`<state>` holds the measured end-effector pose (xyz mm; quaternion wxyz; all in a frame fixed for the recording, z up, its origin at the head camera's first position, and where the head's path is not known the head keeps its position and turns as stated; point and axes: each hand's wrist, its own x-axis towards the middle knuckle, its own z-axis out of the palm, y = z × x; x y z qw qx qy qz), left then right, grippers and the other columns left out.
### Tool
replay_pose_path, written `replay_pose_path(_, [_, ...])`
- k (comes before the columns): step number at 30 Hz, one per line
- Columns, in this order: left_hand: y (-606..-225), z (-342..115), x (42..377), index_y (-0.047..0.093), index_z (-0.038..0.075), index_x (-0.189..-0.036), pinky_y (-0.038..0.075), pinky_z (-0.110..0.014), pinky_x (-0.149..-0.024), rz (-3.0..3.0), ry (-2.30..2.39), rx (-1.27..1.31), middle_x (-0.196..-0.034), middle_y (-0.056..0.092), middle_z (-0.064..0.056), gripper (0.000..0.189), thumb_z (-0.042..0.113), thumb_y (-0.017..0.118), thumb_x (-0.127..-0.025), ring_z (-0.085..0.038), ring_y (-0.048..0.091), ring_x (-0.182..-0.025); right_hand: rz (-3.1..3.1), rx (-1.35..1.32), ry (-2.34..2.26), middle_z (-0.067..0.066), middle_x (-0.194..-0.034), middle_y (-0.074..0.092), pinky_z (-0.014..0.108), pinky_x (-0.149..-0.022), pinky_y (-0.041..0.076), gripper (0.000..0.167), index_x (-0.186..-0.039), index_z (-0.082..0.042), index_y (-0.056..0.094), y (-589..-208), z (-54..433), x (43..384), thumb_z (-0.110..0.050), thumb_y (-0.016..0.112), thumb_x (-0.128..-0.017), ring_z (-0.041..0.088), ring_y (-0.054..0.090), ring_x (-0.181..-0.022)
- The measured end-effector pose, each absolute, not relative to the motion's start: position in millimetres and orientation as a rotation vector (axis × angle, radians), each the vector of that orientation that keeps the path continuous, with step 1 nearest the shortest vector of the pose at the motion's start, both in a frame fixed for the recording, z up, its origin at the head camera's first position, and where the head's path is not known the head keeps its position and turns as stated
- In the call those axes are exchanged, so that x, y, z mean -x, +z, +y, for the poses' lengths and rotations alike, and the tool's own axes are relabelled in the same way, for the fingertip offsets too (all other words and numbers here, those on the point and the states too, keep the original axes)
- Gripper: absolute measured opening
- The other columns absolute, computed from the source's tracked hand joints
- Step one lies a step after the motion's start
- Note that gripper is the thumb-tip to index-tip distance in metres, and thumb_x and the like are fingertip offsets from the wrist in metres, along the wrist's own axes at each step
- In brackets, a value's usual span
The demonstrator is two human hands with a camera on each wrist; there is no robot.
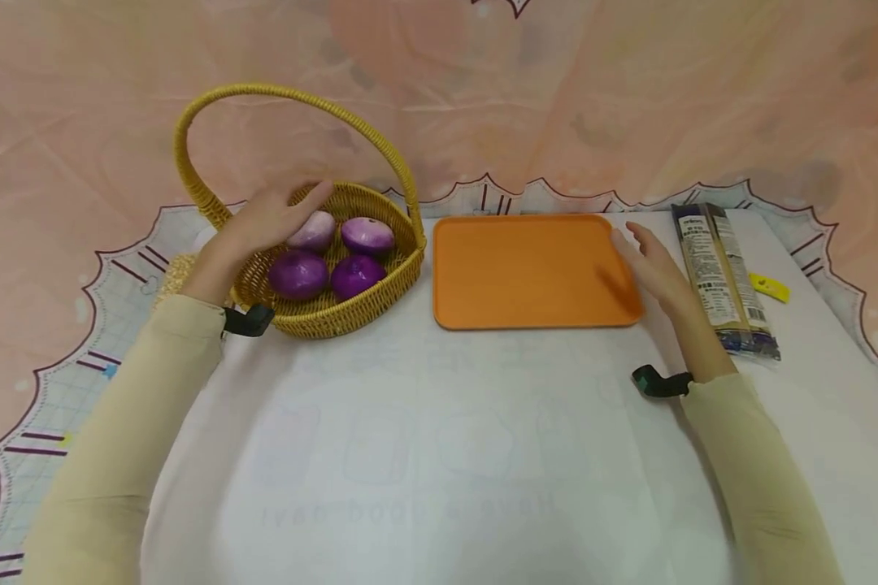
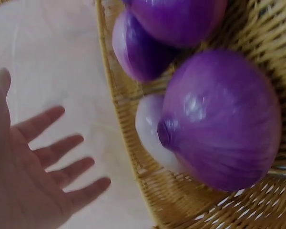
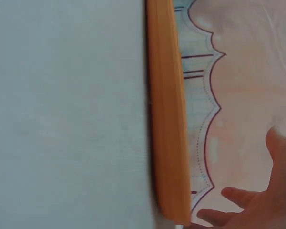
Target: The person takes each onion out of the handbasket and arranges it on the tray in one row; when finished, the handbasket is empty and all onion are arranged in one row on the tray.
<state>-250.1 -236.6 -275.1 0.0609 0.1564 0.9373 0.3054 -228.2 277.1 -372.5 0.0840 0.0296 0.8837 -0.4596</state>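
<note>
We see all four red onions [image 1: 297, 275] lying together in the wicker basket [image 1: 366, 315], two darker ones nearer us and two paler ones behind. The orange tray [image 1: 519, 272] beside it on the white-covered bench [image 1: 410, 455] has no onion on it. Our left hand [image 1: 274, 218] is at the basket's back left side, the fingers released, straight and spread; in the left wrist view a gap lies between them and the onions. Whether that hand touches the rim, we cannot tell. Our right hand [image 1: 653, 264] is by the tray's right edge, its fingers extended and grasping nothing; contact with the tray is unclear to us.

As to how far along we are, we would judge that what is done amounts to no more than hands in position, one by the basket and one by the tray. No onion is lifted, so any handling of the four appears left to do. The printed packet [image 1: 724, 280] and the yellow item [image 1: 769, 288] to the right lie apart from our fingers.
</note>
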Motion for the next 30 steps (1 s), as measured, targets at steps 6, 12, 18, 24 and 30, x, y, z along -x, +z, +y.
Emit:
replay_pose_path(6, [-276.2, -244.7, 270.7, 0.047, 0.009, -0.142, 0.022, -0.054, -0.118, 2.786, 1.024, -0.483, -0.15, 0.042, -0.014, 0.062, 0.053, 0.038, -0.1, -0.033, 0.031, -0.143, 2.495, -0.131, -1.407, 0.017, -0.164, -0.002, 0.059, -0.12, 0.009, 0.085, -0.157, -0.013, 0.0, -382.8, 278.6, 212.0, -0.057, 0.04, -0.097, 0.039, 0.003, -0.151])
replay_pose_path(12, [-283.9, -252.0, 286.4, 0.043, 0.006, -0.145, 0.022, -0.044, -0.121, 2.692, 1.283, -0.323, -0.152, 0.04, -0.012, 0.061, 0.048, 0.039, -0.101, -0.022, 0.034, -0.141, 2.44, -0.08, -1.402, 0.013, -0.165, -0.002, 0.056, -0.122, 0.008, 0.084, -0.157, -0.013, 0.0, -386.2, 285.5, 204.2, -0.051, 0.045, -0.098, 0.035, 0.002, -0.152])
replay_pose_path(18, [-296.0, -255.1, 288.1, 0.047, 0.006, -0.143, 0.025, -0.039, -0.119, 2.63, 1.384, -0.203, -0.147, 0.044, -0.01, 0.06, 0.047, 0.044, -0.1, -0.018, 0.038, -0.135, 2.445, 0.015, -1.377, 0.009, -0.165, 0.003, 0.049, -0.123, 0.008, 0.083, -0.157, -0.012, 0.003, -393.8, 295.0, 198.4, -0.039, 0.054, -0.098, 0.029, 0.004, -0.153])
replay_pose_path(24, [-301.6, -253.5, 291.1, 0.039, 0.001, -0.146, 0.024, -0.047, -0.12, 2.602, 1.232, -0.236, -0.157, 0.028, -0.016, 0.063, 0.044, 0.045, -0.1, -0.03, 0.028, -0.143, 2.447, 0.06, -1.348, 0.006, -0.165, 0.004, 0.054, -0.122, 0.005, 0.086, -0.157, -0.017, 0.004, -398.5, 315.4, 190.8, -0.035, 0.061, -0.095, 0.029, 0.001, -0.153])
replay_pose_path(30, [-307.5, -258.6, 293.3, 0.034, 0.001, -0.149, 0.017, -0.045, -0.122, 2.526, 1.284, -0.153, -0.159, 0.025, -0.017, 0.066, 0.043, 0.046, -0.1, -0.03, 0.022, -0.147, 2.434, 0.11, -1.372, 0.006, -0.165, 0.008, 0.054, -0.122, 0.005, 0.083, -0.157, -0.016, 0.012, -400.8, 318.4, 191.7, -0.029, 0.064, -0.094, 0.028, 0.004, -0.153])
